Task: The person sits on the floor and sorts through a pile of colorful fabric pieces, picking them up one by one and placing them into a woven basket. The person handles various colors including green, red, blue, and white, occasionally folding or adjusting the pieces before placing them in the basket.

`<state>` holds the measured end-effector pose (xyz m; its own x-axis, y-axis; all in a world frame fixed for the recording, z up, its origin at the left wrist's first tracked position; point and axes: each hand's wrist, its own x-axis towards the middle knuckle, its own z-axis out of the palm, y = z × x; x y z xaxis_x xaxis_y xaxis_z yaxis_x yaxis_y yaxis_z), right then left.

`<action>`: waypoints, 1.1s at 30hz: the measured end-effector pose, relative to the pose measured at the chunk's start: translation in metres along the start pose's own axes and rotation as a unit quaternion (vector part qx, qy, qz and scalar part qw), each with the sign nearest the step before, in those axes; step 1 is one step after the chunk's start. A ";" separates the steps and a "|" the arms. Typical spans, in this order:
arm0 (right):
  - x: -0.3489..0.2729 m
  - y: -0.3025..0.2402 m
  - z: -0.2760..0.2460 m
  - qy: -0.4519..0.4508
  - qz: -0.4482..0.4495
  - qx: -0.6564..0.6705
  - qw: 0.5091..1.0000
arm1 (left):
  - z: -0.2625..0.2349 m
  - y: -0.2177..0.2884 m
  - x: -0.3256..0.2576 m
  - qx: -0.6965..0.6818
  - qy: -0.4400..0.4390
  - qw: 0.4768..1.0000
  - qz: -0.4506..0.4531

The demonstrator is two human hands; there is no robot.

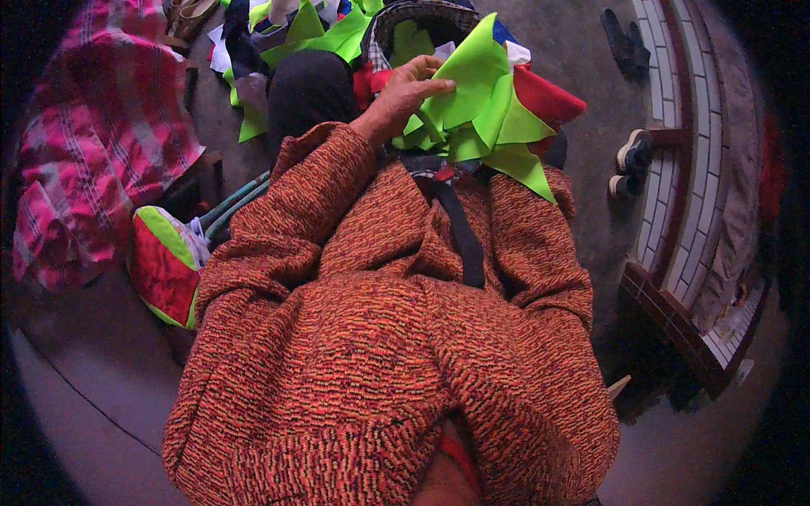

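Note:
In front of my lap my left hand (403, 99) pinches the edge of a bright green cloth piece (469, 72) between thumb and fingers. More green pieces hang below it in a loose bunch, and a red cloth piece (544, 97) shows at the bunch's right side. My right sleeve (540, 244) runs forward under that bunch. The cloth hides my right hand, so its grip does not show. Just beyond my left hand is an open container with a checked lining (384, 38), with green cloth inside.
Beyond my left knee lie green, white and dark cloth scraps (316, 34). A pink checked cloth (101, 143) drapes at left, near a red-and-green stuffed-looking item (164, 266). On the right are dark sandals (624, 42), shoes (633, 152) and a white-tiled ledge (700, 143).

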<state>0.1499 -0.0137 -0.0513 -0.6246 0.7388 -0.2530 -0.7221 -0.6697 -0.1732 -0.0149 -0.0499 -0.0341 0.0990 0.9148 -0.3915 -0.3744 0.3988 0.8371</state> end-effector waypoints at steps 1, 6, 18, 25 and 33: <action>0.001 -0.002 -0.002 -0.001 0.002 0.001 1.000 | -0.002 -0.001 0.002 -0.002 0.003 1.000 -0.008; 0.000 -0.012 -0.011 -0.023 0.014 0.010 1.000 | -0.005 -0.006 0.004 -0.016 0.061 0.998 0.000; 0.034 -0.093 -0.058 -0.246 0.239 0.089 0.935 | -0.026 -0.030 0.022 0.035 0.173 0.983 0.057; 0.023 -0.083 -0.038 -0.300 0.155 -0.015 0.941 | -0.016 -0.019 0.013 0.109 0.087 0.988 -0.062; 0.006 -0.055 -0.013 -0.056 -0.041 -0.045 0.997 | -0.003 -0.005 0.007 0.079 -0.019 0.992 -0.093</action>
<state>0.1895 0.0265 -0.0558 -0.5968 0.7921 -0.1279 -0.7459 -0.6064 -0.2756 -0.0155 -0.0452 -0.0422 0.1892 0.8250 -0.5325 -0.1967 0.5631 0.8026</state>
